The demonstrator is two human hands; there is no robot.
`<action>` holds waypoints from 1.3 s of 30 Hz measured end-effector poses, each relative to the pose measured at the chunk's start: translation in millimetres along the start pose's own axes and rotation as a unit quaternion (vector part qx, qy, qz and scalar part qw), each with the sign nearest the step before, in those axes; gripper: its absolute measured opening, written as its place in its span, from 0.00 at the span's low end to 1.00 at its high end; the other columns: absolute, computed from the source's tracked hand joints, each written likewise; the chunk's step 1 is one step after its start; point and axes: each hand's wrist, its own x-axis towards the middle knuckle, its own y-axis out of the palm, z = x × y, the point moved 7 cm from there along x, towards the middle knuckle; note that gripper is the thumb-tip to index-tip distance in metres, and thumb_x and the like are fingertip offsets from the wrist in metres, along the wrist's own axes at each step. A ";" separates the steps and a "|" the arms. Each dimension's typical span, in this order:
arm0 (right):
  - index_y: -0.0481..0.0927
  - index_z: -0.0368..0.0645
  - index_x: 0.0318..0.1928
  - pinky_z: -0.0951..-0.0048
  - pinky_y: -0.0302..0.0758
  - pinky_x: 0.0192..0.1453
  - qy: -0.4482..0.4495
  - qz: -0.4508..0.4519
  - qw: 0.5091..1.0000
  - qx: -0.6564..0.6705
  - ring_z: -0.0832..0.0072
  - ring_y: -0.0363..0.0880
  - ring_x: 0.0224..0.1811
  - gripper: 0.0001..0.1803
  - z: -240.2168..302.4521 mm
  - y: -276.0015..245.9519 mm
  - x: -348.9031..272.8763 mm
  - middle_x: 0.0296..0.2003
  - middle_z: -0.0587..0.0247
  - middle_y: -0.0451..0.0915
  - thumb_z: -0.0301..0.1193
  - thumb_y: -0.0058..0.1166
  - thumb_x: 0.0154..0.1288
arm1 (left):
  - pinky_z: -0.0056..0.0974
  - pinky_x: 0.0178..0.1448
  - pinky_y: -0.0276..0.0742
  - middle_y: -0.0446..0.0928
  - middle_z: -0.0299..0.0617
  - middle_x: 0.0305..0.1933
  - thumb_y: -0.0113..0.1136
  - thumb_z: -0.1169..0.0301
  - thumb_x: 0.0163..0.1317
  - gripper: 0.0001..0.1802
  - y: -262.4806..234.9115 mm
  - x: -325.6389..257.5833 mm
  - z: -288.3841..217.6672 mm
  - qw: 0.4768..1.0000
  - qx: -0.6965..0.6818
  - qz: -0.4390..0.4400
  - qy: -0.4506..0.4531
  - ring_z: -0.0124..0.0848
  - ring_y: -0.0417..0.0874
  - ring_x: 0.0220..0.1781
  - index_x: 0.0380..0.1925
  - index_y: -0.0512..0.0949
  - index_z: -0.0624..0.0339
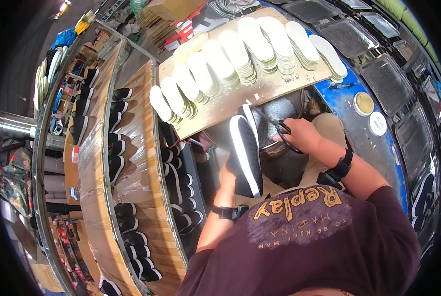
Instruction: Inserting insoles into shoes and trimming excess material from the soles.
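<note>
My left hand [227, 173] is wrapped round a black knit shoe [248, 157] with a white sole edge, held up in front of my lap; the shoe hides most of the fingers. Behind its upper end another white-edged black piece [249, 116] shows, perhaps the pair's second shoe. Closed round the black handles of a pair of scissors [282, 130], my right hand [303, 136] is just right of the shoe. The blades point up and left toward the shoe's upper end. Whether they touch it I cannot tell. Below is a round metal basin [295, 102].
A brown board [220, 112] ahead carries several stacks of pale insoles [250, 42]. At left, wooden shelves [136, 182] hold rows of black shoes [177, 185]. On the blue bench [347, 98] at right are two round tins [363, 103] and a marker [341, 86]. Metal trays [387, 81] stand beyond.
</note>
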 end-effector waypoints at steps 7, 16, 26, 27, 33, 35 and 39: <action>0.75 0.39 0.30 0.52 0.74 0.37 0.037 -0.002 0.996 -0.078 0.49 0.80 0.33 0.29 -26.7 11.8 -0.8 0.25 0.49 0.80 0.56 0.60 0.57 | 0.33 0.37 0.81 0.81 0.42 0.36 0.49 0.63 0.70 0.16 58.6 -37.9 -77.2 0.914 -0.372 0.155 -0.055 0.31 0.82 0.32 0.45 0.78 0.64; 0.74 0.39 0.33 0.55 0.74 0.36 0.019 -0.044 0.998 -0.030 0.50 0.80 0.33 0.29 -15.6 -1.1 -9.3 0.25 0.51 0.80 0.56 0.59 0.57 | 0.32 0.37 0.81 0.81 0.42 0.38 0.49 0.66 0.70 0.14 58.8 -17.1 -72.9 0.870 -0.450 0.194 -0.048 0.30 0.82 0.34 0.45 0.78 0.64; 0.75 0.37 0.35 0.54 0.76 0.40 0.112 -0.018 0.987 -0.117 0.51 0.81 0.36 0.27 -68.6 -21.2 -22.7 0.29 0.47 0.81 0.52 0.61 0.58 | 0.32 0.37 0.81 0.81 0.42 0.39 0.49 0.69 0.70 0.12 30.9 -16.2 -49.1 0.863 -0.477 0.158 -0.055 0.30 0.82 0.36 0.45 0.78 0.64; 0.75 0.38 0.37 0.53 0.76 0.41 0.134 -0.048 0.984 -0.107 0.51 0.81 0.38 0.25 -91.9 -26.5 -37.6 0.31 0.47 0.81 0.49 0.62 0.57 | 0.32 0.37 0.81 0.81 0.43 0.39 0.49 0.70 0.70 0.12 28.6 -9.9 -40.2 0.859 -0.483 0.157 -0.062 0.30 0.82 0.36 0.45 0.78 0.64; 0.77 0.40 0.45 0.52 0.76 0.46 0.355 -0.054 0.904 -0.231 0.48 0.80 0.44 0.22 -232.9 -58.0 -172.6 0.38 0.46 0.82 0.38 0.65 0.53 | 0.32 0.38 0.81 0.80 0.43 0.40 0.49 0.72 0.69 0.11 -3.1 17.1 0.9 0.854 -0.502 0.112 -0.079 0.30 0.82 0.37 0.45 0.78 0.64; 0.79 0.40 0.43 0.52 0.77 0.48 0.396 -0.047 0.884 -0.246 0.48 0.80 0.45 0.19 -263.8 -59.6 -226.7 0.38 0.44 0.82 0.33 0.65 0.50 | 0.32 0.38 0.81 0.80 0.43 0.40 0.50 0.72 0.69 0.10 -1.7 39.3 16.3 0.865 -0.490 0.083 -0.075 0.30 0.82 0.37 0.45 0.78 0.64; 0.82 0.40 0.40 0.53 0.77 0.50 0.466 -0.045 0.848 -0.249 0.47 0.80 0.46 0.17 -311.5 -53.3 -301.7 0.39 0.41 0.82 0.28 0.65 0.47 | 0.34 0.28 0.72 0.77 0.34 0.23 0.54 0.73 0.66 0.10 16.9 71.7 -12.1 0.989 0.123 -0.064 0.044 0.28 0.76 0.24 0.24 0.77 0.60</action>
